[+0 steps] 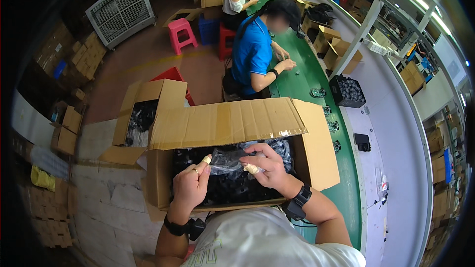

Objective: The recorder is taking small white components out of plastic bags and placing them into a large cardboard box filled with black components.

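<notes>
Green table point(295, 83) alongside, clear plastic point(226, 163) bridges left grip point(190, 186) and right grip point(272, 169).

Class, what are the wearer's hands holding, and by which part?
A clear plastic bag: the left hand pinches its left edge, the right hand its right side.

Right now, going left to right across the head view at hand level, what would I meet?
Yellow-green bundle, left hand, clear plastic bag, right hand, cardboard flap, green worktop.
</notes>
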Demonstrator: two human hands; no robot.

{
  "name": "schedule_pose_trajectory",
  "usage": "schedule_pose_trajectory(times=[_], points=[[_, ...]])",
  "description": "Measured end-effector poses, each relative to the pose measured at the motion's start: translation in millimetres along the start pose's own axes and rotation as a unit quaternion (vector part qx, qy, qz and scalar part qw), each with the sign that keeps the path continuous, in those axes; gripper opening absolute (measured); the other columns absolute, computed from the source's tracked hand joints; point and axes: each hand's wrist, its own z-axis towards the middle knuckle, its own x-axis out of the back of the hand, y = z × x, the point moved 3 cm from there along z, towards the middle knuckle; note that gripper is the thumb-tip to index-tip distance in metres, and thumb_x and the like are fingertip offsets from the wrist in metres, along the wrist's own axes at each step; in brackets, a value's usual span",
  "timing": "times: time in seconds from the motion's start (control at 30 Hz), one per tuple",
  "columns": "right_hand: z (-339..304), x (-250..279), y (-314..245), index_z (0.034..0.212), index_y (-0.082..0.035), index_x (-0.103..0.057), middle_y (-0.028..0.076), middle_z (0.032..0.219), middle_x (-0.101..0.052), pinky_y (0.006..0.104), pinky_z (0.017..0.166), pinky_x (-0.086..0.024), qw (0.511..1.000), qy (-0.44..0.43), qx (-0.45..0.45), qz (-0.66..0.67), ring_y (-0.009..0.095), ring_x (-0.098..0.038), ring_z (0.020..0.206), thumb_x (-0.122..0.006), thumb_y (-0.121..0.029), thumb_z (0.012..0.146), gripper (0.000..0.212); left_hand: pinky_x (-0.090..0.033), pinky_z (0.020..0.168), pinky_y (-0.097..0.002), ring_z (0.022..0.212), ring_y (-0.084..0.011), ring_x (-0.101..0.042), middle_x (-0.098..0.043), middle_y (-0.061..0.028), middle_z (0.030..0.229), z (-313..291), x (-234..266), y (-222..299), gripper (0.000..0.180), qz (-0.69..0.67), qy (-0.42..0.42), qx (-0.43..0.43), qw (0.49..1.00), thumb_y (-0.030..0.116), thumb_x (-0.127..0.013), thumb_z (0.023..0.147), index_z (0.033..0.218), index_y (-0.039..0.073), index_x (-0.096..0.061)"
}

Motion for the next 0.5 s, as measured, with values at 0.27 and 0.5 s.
schedule_pose_trajectory(times=[0.27,0.5], points=[[-2,1,16,0.103,-0.004,-0.073,0.013,0.099,-0.067,0.0356,0.079,-0.055,0.997,0.036,-0.059,-0.021,0.028,-0.067,0.091,-0.070,-0.008,0.091,0.013,-0.050,0.067,-0.0416,0.077,-0.0312,-0.063,-0.061,-0.0120,0.084,10,0,7,0.020,0.008,0.089,-0.083,0.993,0.017,-0.067,0.095,0.110,0.009,-0.077],[-9,-7,32,0.105,-0.002,-0.060,0.016,0.104,-0.062,0.0373,0.087,-0.050,0.987,0.128,-0.097,0.025,0.031,-0.062,0.095,-0.063,-0.005,0.093,0.012,-0.053,0.076,-0.0317,0.085,-0.0246,-0.067,-0.068,-0.0144,0.103,5,-43,38,0.016,-0.321,-0.128,-0.179,0.921,0.010,-0.064,0.099,0.104,-0.001,-0.073]])
